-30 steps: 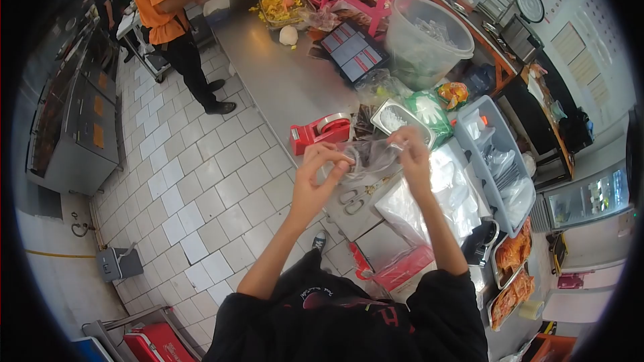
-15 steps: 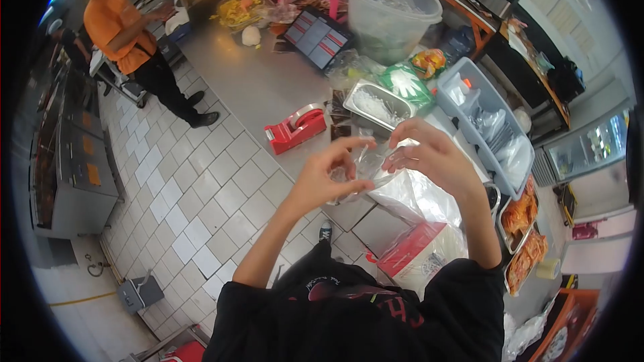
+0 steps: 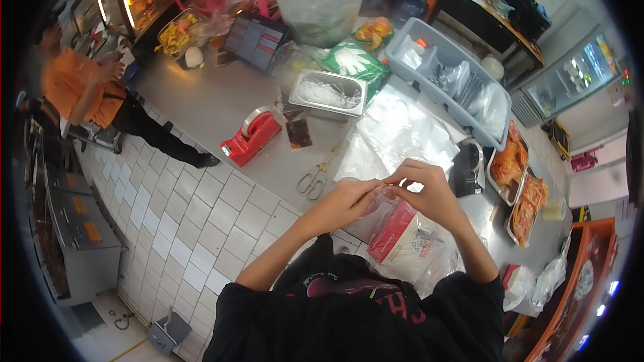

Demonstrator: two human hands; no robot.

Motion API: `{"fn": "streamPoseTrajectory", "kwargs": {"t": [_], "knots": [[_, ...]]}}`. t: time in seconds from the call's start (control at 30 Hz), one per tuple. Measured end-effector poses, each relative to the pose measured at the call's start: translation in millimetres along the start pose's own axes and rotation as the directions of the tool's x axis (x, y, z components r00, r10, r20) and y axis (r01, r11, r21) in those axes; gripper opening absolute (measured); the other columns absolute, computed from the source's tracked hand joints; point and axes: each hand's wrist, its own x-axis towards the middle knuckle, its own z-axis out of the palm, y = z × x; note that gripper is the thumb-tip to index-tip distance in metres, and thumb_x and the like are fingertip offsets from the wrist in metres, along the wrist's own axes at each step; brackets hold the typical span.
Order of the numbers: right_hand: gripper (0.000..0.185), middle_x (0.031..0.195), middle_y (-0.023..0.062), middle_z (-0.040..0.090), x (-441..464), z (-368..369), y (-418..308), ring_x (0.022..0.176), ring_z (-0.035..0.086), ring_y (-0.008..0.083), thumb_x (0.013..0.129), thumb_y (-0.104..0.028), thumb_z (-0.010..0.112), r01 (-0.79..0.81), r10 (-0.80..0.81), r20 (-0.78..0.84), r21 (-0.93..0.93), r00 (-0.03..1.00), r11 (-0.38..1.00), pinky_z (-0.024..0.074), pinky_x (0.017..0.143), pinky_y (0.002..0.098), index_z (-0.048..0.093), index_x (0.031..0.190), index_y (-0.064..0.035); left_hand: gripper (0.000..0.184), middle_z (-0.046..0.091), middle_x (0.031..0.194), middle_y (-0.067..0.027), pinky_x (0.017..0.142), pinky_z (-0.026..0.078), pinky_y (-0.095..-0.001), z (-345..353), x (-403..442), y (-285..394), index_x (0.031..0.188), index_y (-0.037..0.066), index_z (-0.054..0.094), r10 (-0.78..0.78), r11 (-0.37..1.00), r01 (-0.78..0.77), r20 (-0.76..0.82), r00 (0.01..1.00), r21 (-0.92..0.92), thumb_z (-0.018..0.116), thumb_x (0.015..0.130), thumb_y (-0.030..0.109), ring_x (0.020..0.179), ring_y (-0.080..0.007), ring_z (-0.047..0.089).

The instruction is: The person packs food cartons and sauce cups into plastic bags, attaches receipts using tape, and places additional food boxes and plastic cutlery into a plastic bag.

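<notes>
In the head view, the left hand (image 3: 350, 202) and right hand (image 3: 425, 189) meet at the fingertips, thumb and fingers of each pinched on a thin clear plastic piece (image 3: 378, 206), which hangs between them in front of the person's body, above the near edge of the steel surface (image 3: 171, 90). Just below the right hand is a red and white box (image 3: 392, 233), partly covered by clear plastic. Beyond the hands, a pile of clear plastic sheets (image 3: 396, 135) lies flat, with scissors (image 3: 310, 186) near its left side. Farther left, a red tape dispenser (image 3: 251, 142) stands near the edge of the surface. A metal pan (image 3: 329, 108) with white contents sits behind the sheets, a green package (image 3: 354, 64) just beyond it, and a large translucent tub (image 3: 318, 17) farther back. To the right, a grey-blue divided bin (image 3: 445, 103) holds plastic items, and two trays of reddish food lie side by side past a black object (image 3: 467, 169). At far left stands a person in an orange shirt (image 3: 79, 87).
</notes>
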Motion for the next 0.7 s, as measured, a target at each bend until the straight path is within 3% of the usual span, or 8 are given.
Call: {"fn": "streamPoseTrajectory", "kwargs": {"t": [0.07, 0.13, 0.27, 0.4, 0.47, 0.57, 0.63, 0.7], "knots": [[0.01, 0.074, 0.0075, 0.059, -15.2, 0.7, 6.2, 0.065, 0.058, 0.0162, 0.069, -0.002, 0.068, -0.023, 0.021, -0.074, -0.029, 0.997, 0.999, 0.0444, 0.057, 0.0257, 0.064, 0.078, -0.001, 0.022, 0.054, 0.063, -0.0147, 0.055, 0.04, -0.0317, -0.4, 1.3, 1.0, 0.099, 0.0, 0.057, -0.047, 0.999, 0.046, 0.078, 0.996, 0.003, 0.043, 0.087, 0.012, 0.055, -0.0212, 0.052], [0.01, 0.073, 0.0059, 0.059, -26.3, 1.6, 9.5, 0.065, 0.057, 0.0137, 0.07, -0.001, 0.067, -0.067, 0.059, -0.184, -0.041, 0.981, 0.997, 0.0445, 0.058, 0.0248, 0.064, 0.079, -0.0016, 0.023, 0.053, 0.061, -0.0119, 0.054, 0.04, -0.0306, -4.7, 1.8, -0.4, 0.096, -0.001, 0.056, -0.28, 0.95, 0.301, 0.192, 0.941, -0.09, 0.041, 0.088, 0.014, 0.054, -0.0193, 0.051], [0.011, 0.075, 0.0042, 0.061, -41.2, 21.9, 23.0, 0.069, 0.058, 0.0105, 0.075, 0.0, 0.065, -0.143, 0.189, -0.178, 0.241, 0.966, 0.96, 0.0452, 0.063, 0.0224, 0.061, 0.085, 0.0006, 0.024, 0.051, 0.059, -0.0088, 0.055, 0.04, -0.0299, 2.6, 1.8, -9.3, 0.094, -0.001, 0.056, -0.257, 0.946, 0.299, 0.271, 0.927, -0.124, 0.039, 0.089, 0.015, 0.054, -0.0171, 0.05], [0.013, 0.074, 0.0053, 0.06, -47.6, 34.2, 42.6, 0.067, 0.057, 0.0103, 0.077, 0.0, 0.063, -0.099, 0.132, -0.219, 0.155, 0.967, 0.983, 0.0445, 0.063, 0.0214, 0.059, 0.089, 0.0022, 0.023, 0.052, 0.061, -0.0075, 0.055, 0.04, -0.0289, 9.3, 8.5, -14.4, 0.094, 0.0, 0.056, -0.246, 0.961, 0.272, 0.316, 0.916, -0.042, 0.039, 0.089, 0.013, 0.056, -0.0141, 0.049], [0.01, 0.071, 0.0044, 0.059, -49.8, 38.2, 47.7, 0.066, 0.056, 0.0087, 0.079, 0.0, 0.06, -0.121, 0.188, -0.345, 0.205, 0.92, 0.971, 0.0434, 0.062, 0.0206, 0.057, 0.089, 0.0024, 0.022, 0.053, 0.065, -0.0081, 0.057, 0.041, -0.0285, 16.0, 10.4, -21.9, 0.095, 0.0, 0.056, -0.237, 0.968, 0.252, 0.343, 0.909, 0.001, 0.039, 0.089, 0.013, 0.058, -0.0132, 0.05], [0.008, 0.075, 0.0079, 0.062, -58.7, 36.4, 52.2, 0.066, 0.057, 0.0131, 0.08, -0.005, 0.06, -0.293, 0.35, -0.42, 0.196, 0.838, 0.936, 0.0435, 0.062, 0.0251, 0.059, 0.086, 0.0004, 0.023, 0.056, 0.074, -0.007, 0.061, 0.044, -0.0271, 25.8, 9.5, -33.2, 0.093, -0.001, 0.056, -0.126, 0.977, 0.155, 0.189, 0.974, -0.147, 0.037, 0.092, 0.013, 0.064, -0.0123, 0.052], [0.007, 0.074, 0.0072, 0.061, -70.7, 42.2, 62.2, 0.066, 0.057, 0.0118, 0.08, -0.005, 0.06, -0.329, 0.425, -0.379, 0.294, 0.822, 0.897, 0.0437, 0.062, 0.0248, 0.059, 0.085, 0.0001, 0.026, 0.057, 0.083, -0.0059, 0.067, 0.045, -0.0261, 28.1, 10.2, -41.3, 0.096, -0.001, 0.054, -0.364, 0.66, 0.365, 0.146, 0.92, -0.657, 0.036, 0.095, 0.017, 0.07, -0.0121, 0.054], [0.006, 0.073, 0.0065, 0.061, -72.0, 41.4, 63.0, 0.067, 0.057, 0.0105, 0.081, -0.005, 0.06, -0.359, 0.49, -0.333, 0.384, 0.805, 0.851, 0.044, 0.062, 0.0244, 0.059, 0.083, -0.0001, 0.029, 0.056, 0.083, -0.0052, 0.068, 0.045, -0.0252, 31.0, 11.9, -46.4, 0.096, -0.001, 0.053, -0.424, 0.596, 0.421, 0.178, 0.888, -0.684, 0.035, 0.096, 0.021, 0.071, -0.0116, 0.053]]}}
